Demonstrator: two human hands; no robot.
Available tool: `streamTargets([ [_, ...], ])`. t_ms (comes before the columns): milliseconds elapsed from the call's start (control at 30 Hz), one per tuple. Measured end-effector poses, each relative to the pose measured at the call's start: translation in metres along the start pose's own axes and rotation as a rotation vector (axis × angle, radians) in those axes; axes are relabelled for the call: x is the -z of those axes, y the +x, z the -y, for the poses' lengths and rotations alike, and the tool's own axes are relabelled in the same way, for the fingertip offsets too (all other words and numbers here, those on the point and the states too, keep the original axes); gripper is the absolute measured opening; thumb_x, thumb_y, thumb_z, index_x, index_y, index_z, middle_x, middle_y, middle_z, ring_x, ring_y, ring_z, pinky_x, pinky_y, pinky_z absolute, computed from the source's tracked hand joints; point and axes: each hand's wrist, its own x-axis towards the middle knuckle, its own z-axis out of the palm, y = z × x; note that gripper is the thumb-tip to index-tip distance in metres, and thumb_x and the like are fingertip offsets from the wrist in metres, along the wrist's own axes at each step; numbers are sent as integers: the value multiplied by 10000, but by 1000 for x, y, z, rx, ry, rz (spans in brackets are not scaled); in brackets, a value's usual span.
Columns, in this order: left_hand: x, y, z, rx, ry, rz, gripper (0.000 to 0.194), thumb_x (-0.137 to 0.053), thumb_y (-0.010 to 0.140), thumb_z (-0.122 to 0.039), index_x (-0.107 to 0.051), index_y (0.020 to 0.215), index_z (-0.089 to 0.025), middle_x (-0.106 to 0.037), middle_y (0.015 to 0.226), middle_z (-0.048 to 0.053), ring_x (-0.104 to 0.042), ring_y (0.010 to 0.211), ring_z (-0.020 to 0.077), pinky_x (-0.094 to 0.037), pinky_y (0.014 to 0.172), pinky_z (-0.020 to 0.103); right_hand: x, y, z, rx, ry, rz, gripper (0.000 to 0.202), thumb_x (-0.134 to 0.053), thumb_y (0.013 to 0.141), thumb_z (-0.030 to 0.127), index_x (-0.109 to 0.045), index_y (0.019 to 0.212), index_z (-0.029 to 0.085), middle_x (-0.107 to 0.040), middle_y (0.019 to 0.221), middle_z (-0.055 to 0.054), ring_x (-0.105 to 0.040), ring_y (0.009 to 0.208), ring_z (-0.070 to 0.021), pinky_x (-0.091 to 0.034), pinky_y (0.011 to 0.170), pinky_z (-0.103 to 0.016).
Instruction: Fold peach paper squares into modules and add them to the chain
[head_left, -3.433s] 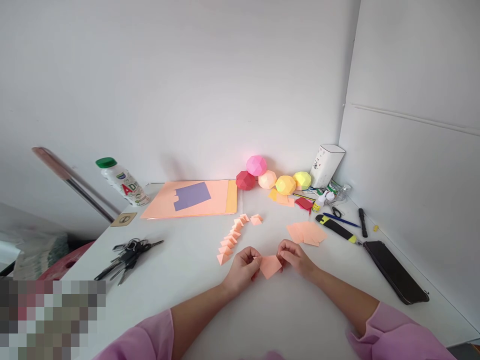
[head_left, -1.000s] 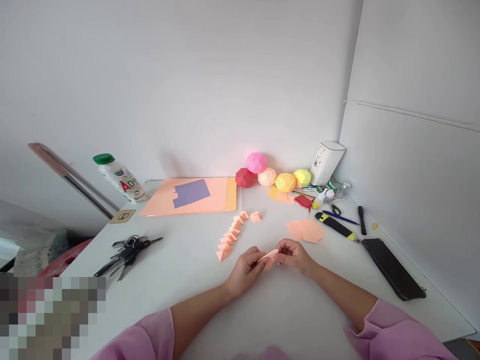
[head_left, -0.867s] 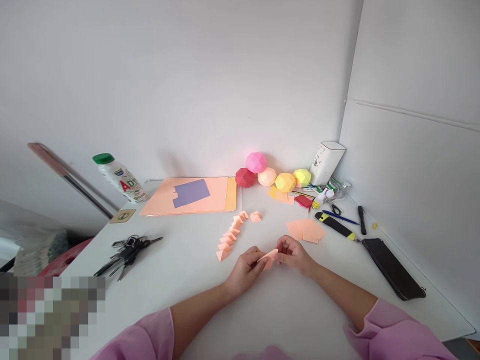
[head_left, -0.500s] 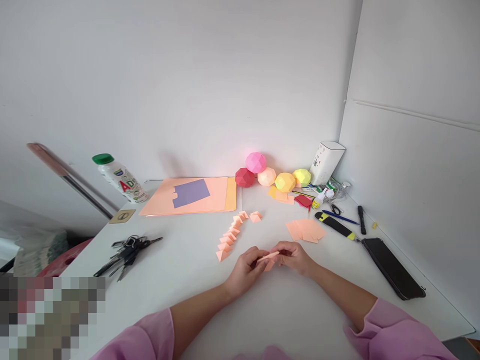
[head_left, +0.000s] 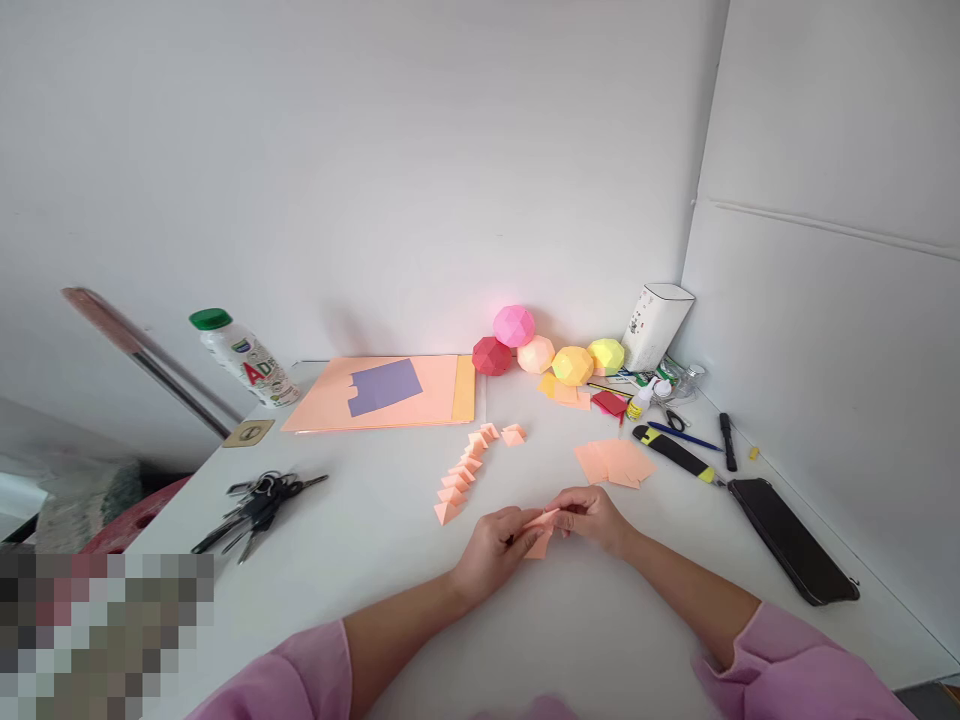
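Observation:
Between my two hands is a small peach paper piece (head_left: pixel 537 546), partly folded, its lower flap hanging down. My left hand (head_left: pixel 491 550) pinches its left side with thumb and fingers. At the upper right corner, the thumb and fingertips of my right hand (head_left: pixel 592 518) are closed on the same paper. Just beyond my left hand runs a curved row of folded peach paper units (head_left: pixel 454 482), with another folded unit (head_left: pixel 514 435) beside its far end. A fanned stack of flat peach paper pieces (head_left: pixel 615 462) lies beyond my right hand.
Faceted paper balls (head_left: pixel 573 366) stand by the wall. Peach sheets (head_left: pixel 315 405) carry a purple piece (head_left: pixel 386 387). Keys (head_left: pixel 262 505) and a green-capped bottle (head_left: pixel 247 360) are left. A utility knife (head_left: pixel 675 455), pen (head_left: pixel 686 436), glue bottle (head_left: pixel 640 402) and phone (head_left: pixel 791 540) lie right.
The paper in my hands has tilted, and more of its lower flap shows. Both hands keep hold of it. The whole view has shifted slightly.

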Motion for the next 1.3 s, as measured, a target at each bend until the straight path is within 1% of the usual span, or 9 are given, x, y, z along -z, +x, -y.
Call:
streamTargets([
  [133,-2,0,2,-10,34,-36,340,-389,899,-372,-672,960,-194,-548,625,6,-477,609,127,-395,575,227,-1,0,3,-38,30,-8,218,-731,660,341,-695,773,157,-629,672,-15,-523,536,-105,-443,512,-247],
  [200,-2,0,2,-7,36,-49,350,-389,898,-374,-680,911,-180,-534,593,2,-458,586,123,-392,566,228,0,0,4,-47,38,5,234,-745,644,337,-693,787,159,-618,647,-7,-519,533,-105,-438,516,-250],
  [300,0,1,-1,32,-17,-56,367,-399,891,-398,-689,861,-176,-555,598,7,-470,590,129,-401,564,232,2,0,2,-32,32,33,260,-759,631,320,-692,831,168,-593,625,7,-509,549,-108,-436,538,-257],
  [400,3,2,-5,96,-117,-52,380,-415,878,-431,-695,875,-174,-604,648,18,-511,628,142,-423,586,240,2,0,0,-11,35,53,275,-758,637,314,-687,863,173,-595,676,0,-512,589,-112,-442,564,-258],
  [533,6,3,-9,127,-189,-19,383,-438,864,-444,-702,916,-173,-650,711,33,-540,663,156,-435,609,253,1,0,2,6,14,52,232,-740,661,326,-684,815,163,-583,680,0,-499,569,-102,-435,546,-248],
  [667,6,3,-9,105,-207,7,370,-453,856,-436,-703,965,-186,-676,759,39,-554,663,158,-432,591,252,0,0,6,17,0,61,207,-701,707,343,-687,808,163,-586,704,-11,-508,557,-100,-431,523,-240],
  [800,5,2,-9,71,-175,22,382,-430,869,-435,-709,959,-190,-669,718,34,-538,630,149,-415,557,240,0,0,6,30,-16,66,183,-689,725,336,-699,786,163,-589,692,-14,-512,535,-95,-418,498,-229],
  [1033,5,3,-9,15,-110,4,402,-397,887,-434,-720,915,-197,-649,676,28,-517,604,135,-396,543,226,-1,-1,5,21,-59,48,176,-675,738,334,-718,778,168,-581,656,-10,-504,522,-94,-420,483,-221],
  [1300,5,2,-7,29,-114,30,384,-395,896,-409,-713,922,-194,-622,667,21,-485,596,123,-378,541,220,-1,-1,9,9,-34,45,148,-693,722,305,-705,743,159,-572,622,2,-494,519,-92,-408,486,-221],
])
